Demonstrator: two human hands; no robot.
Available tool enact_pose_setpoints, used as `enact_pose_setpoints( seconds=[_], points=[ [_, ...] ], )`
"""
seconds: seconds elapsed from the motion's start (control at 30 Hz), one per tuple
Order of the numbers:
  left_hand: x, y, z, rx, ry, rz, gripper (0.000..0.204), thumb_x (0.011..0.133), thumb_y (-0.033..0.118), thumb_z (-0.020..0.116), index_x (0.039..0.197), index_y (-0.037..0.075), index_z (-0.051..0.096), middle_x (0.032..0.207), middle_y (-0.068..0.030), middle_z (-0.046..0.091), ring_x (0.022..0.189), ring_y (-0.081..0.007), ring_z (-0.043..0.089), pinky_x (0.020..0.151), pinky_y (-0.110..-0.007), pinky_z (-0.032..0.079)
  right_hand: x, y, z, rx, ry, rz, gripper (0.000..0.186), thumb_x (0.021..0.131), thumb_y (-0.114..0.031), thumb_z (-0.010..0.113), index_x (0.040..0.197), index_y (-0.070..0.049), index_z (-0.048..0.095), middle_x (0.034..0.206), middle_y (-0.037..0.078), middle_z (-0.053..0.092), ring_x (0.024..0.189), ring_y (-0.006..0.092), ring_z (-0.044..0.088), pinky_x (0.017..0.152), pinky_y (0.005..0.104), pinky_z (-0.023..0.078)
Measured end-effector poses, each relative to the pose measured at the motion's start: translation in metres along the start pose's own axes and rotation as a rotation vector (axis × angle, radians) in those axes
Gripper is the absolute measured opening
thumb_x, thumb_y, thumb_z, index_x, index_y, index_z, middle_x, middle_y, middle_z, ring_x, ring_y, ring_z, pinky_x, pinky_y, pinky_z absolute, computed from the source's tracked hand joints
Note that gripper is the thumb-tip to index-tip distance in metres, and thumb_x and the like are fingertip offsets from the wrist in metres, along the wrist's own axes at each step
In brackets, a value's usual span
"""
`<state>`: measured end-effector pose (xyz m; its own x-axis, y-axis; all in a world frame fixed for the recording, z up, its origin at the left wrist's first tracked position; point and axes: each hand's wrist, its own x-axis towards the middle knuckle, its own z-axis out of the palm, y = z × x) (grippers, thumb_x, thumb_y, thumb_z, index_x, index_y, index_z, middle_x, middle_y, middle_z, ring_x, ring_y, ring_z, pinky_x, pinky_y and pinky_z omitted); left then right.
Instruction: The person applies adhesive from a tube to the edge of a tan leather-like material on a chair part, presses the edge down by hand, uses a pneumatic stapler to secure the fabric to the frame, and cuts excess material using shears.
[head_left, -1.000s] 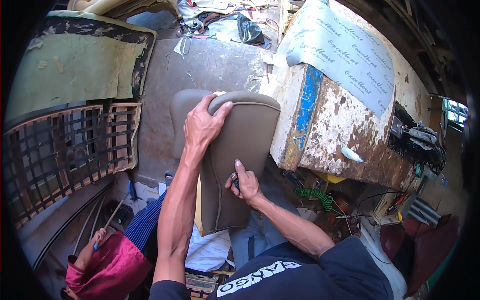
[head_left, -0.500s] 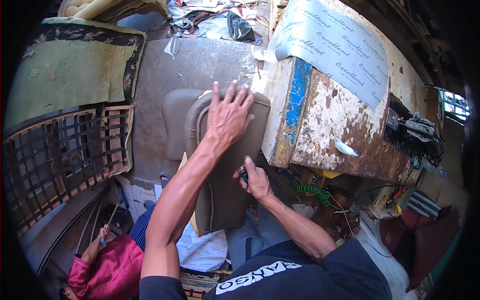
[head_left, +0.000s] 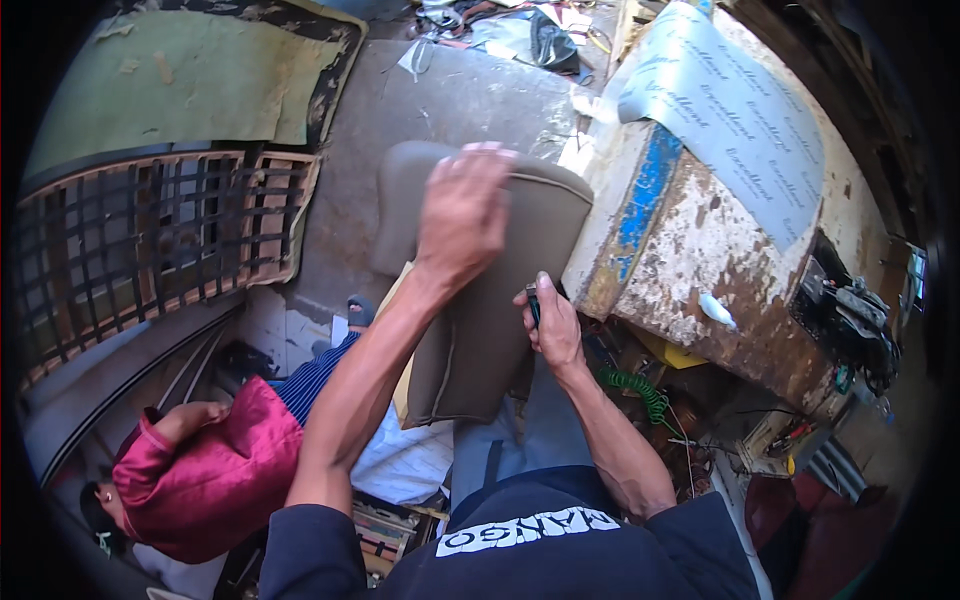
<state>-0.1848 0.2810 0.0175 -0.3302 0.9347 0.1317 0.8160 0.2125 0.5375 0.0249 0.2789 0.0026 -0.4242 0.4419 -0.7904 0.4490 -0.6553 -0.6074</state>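
Note:
A brown-grey padded cushion [head_left: 480, 340] with piped seams leans over my lap, a pale edge along its left side. Above its upper part is my left hand [head_left: 462, 212], smeared by motion, its fingers stretched out and holding nothing; whether the palm touches the cover I cannot tell. Beside the cushion's right edge, my right hand [head_left: 556, 330] is closed around what looks like a small dark lighter [head_left: 534, 303] with a metal top, thumb pointing up. Another padded brown-grey piece [head_left: 405, 165] lies behind the cushion at its upper left, partly hidden.
To the right stands a worn bench [head_left: 720, 240] with peeling paint, bearing a printed sheet [head_left: 730, 130] and a sewing machine [head_left: 850, 310]. A webbed wooden frame [head_left: 150, 250] is at the left. A person in magenta [head_left: 215, 470] sits lower left. A green coiled hose [head_left: 640, 392] hangs at the right.
The whole view has shifted. My left hand has moved across the cushion, with its fingers closer together. My right hand still grips the lighter, now more upright. The person at left has changed posture.

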Motion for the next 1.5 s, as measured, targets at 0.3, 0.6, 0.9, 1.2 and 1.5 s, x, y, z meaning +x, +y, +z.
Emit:
enact_pose_setpoints(
  seconds=[0.3, 0.6, 0.9, 1.2, 1.5],
  points=[
    [-0.168, -0.037, 0.035, -0.583, 0.162, -0.932, 0.061, 0.113, 0.043, 0.030, 0.140, -0.003, 0.059, 0.137, -0.0176, 0.064, 0.128, -0.0240, 0.060, 0.107, -0.034, 0.046, 0.013, -0.001, 0.075, -0.165, -0.089, 0.249, 0.062, 0.101, -0.050, 0.045, 0.072, -0.001, 0.069, 0.055, 0.007, 0.058, 0.057, 0.0188, 0.060, 0.061, 0.0362, 0.048],
    [-0.157, -0.035, 0.036, -0.572, 0.223, -0.953, 0.051, 0.112, 0.040, 0.037, 0.133, 0.003, 0.065, 0.113, -0.0224, 0.073, 0.108, -0.0327, 0.070, 0.093, -0.040, 0.051, 0.005, -0.011, 0.083, -0.145, -0.096, 0.303, 0.053, 0.101, -0.045, 0.035, 0.082, -0.002, 0.060, 0.059, 0.002, 0.048, 0.045, 0.0120, 0.041, 0.039, 0.0303, 0.030],
    [-0.156, -0.032, 0.028, -0.648, 0.178, -0.966, 0.053, 0.110, 0.043, 0.039, 0.139, 0.003, 0.060, 0.121, -0.0238, 0.071, 0.117, -0.0369, 0.067, 0.100, -0.041, 0.049, -0.001, -0.015, 0.078, -0.023, -0.150, 0.367, 0.052, 0.106, -0.047, 0.035, 0.089, -0.004, 0.061, 0.062, 0.000, 0.049, 0.047, 0.0091, 0.040, 0.040, 0.0265, 0.029],
    [-0.163, -0.014, 0.017, -0.451, 0.014, -0.672, 0.094, 0.094, 0.046, 0.072, 0.163, 0.005, 0.022, 0.160, -0.0248, 0.039, 0.146, -0.0416, 0.040, 0.119, -0.047, 0.035, -0.049, -0.043, -0.004, -0.108, 0.147, -0.221, 0.060, 0.112, -0.049, 0.031, 0.103, -0.004, 0.069, 0.072, -0.002, 0.055, 0.062, 0.0059, 0.048, 0.056, 0.0219, 0.039],
    [-0.159, -0.024, 0.025, -0.408, 0.074, -0.541, 0.103, 0.088, 0.048, 0.078, 0.162, 0.002, 0.022, 0.160, -0.0255, 0.038, 0.147, -0.0418, 0.039, 0.121, -0.046, 0.034, -0.023, -0.063, -0.060, -1.177, 0.938, -0.808, 0.037, 0.102, -0.020, 0.059, 0.129, 0.006, 0.059, 0.121, 0.025, 0.059, 0.112, 0.0399, 0.054, 0.100, 0.0500, 0.044]
  ],
)
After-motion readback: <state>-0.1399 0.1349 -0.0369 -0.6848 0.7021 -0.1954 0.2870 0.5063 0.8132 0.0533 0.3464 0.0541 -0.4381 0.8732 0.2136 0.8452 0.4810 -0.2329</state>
